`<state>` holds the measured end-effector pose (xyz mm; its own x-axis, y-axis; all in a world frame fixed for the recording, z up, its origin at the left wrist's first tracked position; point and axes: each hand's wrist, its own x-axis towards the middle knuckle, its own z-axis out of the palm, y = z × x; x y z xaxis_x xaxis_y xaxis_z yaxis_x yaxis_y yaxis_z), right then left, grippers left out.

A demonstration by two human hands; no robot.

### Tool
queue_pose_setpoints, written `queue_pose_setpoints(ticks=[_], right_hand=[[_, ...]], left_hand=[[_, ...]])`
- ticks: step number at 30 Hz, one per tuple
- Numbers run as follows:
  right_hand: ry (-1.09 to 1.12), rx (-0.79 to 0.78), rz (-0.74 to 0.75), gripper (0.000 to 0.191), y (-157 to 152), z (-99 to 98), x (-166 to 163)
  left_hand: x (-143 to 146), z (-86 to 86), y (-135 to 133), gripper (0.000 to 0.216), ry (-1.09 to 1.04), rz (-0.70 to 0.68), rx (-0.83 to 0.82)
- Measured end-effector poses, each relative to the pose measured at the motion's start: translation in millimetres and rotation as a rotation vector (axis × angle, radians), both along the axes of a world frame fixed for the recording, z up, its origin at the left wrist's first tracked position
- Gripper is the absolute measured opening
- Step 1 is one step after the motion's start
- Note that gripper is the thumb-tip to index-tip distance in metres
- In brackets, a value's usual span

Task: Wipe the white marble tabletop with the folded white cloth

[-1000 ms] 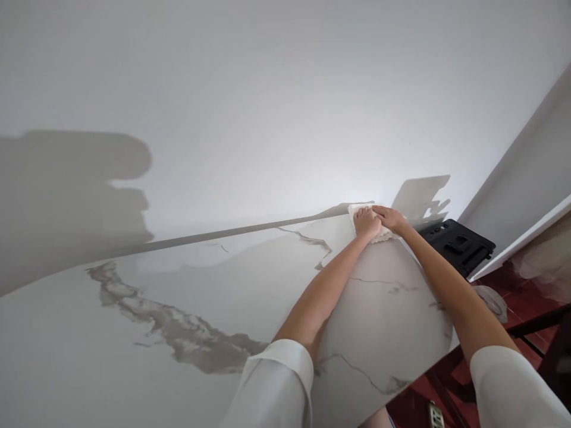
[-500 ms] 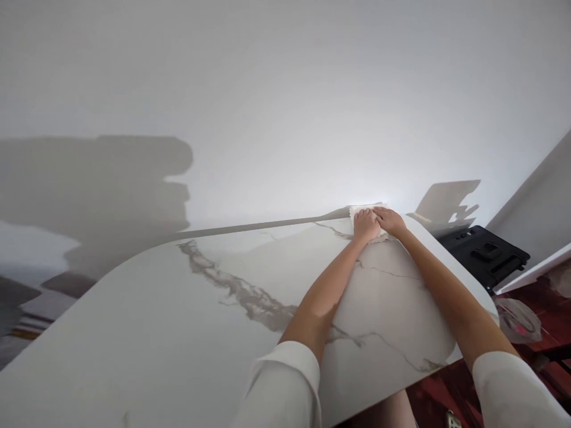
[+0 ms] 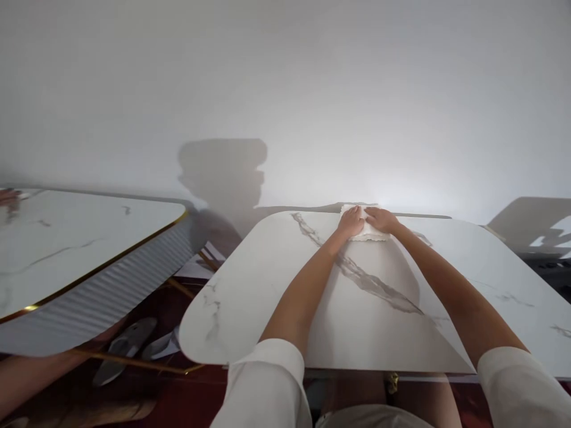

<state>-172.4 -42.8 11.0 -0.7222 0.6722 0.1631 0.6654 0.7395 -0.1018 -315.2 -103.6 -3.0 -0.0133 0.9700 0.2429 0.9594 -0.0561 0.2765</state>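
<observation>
Left hand (image 3: 351, 222) and right hand (image 3: 380, 220) lie flat, fingers extended, pressing side by side on the white cloth (image 3: 367, 234) beneath them at the desk's (image 3: 250, 309) far edge. The surface nearer than the hands appears unmarked; the extent wiped cannot be judged.

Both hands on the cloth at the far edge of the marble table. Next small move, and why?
Probably draw the cloth back toward the body. The left hand and right hand both lie on it at the far edge of the table, right by the wall, with both arms stretched out. There seems to be no room ahead, and the bare marble lies on the near side.
</observation>
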Motion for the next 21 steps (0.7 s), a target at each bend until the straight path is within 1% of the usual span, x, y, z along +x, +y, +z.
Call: queue_pose_setpoints(ticks=[2, 4, 6, 9, 10, 12, 14, 16, 18, 21], right_hand=[[0.001, 0.084, 0.067, 0.049, -12.3, -2.1, -34.2], [0.01, 0.123, 0.074, 0.048, -29.4, -4.4, -71.8], [0.029, 0.117, 0.049, 0.048, -49.2, -5.6, -110.7], [0.065, 0.105, 0.013, 0.047, -78.4, -5.2, -165.6], [0.075, 0.103, 0.017, 0.046, -87.4, -5.0, -181.6], [0.094, 0.1, 0.019, 0.047, -104.9, -5.2, -208.8], [0.118, 0.104, 0.012, 0.048, -122.8, -6.4, -228.9], [0.152, 0.12, 0.026, 0.048, -142.1, -8.2, -241.6], [0.189, 0.134, 0.075, 0.048, -163.7, -10.0, -247.5], [0.222, 0.127, 0.132, 0.048, -200.7, -11.4, -246.7]], left_hand=[[-34.1, 4.6, -9.0, 0.051, -0.021, 0.031, -0.026], [-66.7, 8.8, -18.4, 0.045, -0.049, 0.092, -0.048], [-98.4, 10.4, -29.5, 0.041, -0.063, 0.166, -0.055], [-145.6, 7.1, -50.3, 0.042, -0.093, 0.265, -0.008], [-160.9, 5.2, -58.1, 0.044, -0.106, 0.279, 0.018], [-189.5, 1.6, -74.8, 0.045, -0.118, 0.263, 0.059], [-213.4, -1.2, -92.9, 0.047, -0.094, 0.211, 0.069], [-231.7, -3.8, -113.0, 0.047, -0.035, 0.173, 0.076], [-244.3, -7.4, -136.0, 0.046, 0.041, 0.146, 0.104], [-252.7, -14.8, -177.2, 0.045, 0.167, 0.043, 0.151]])
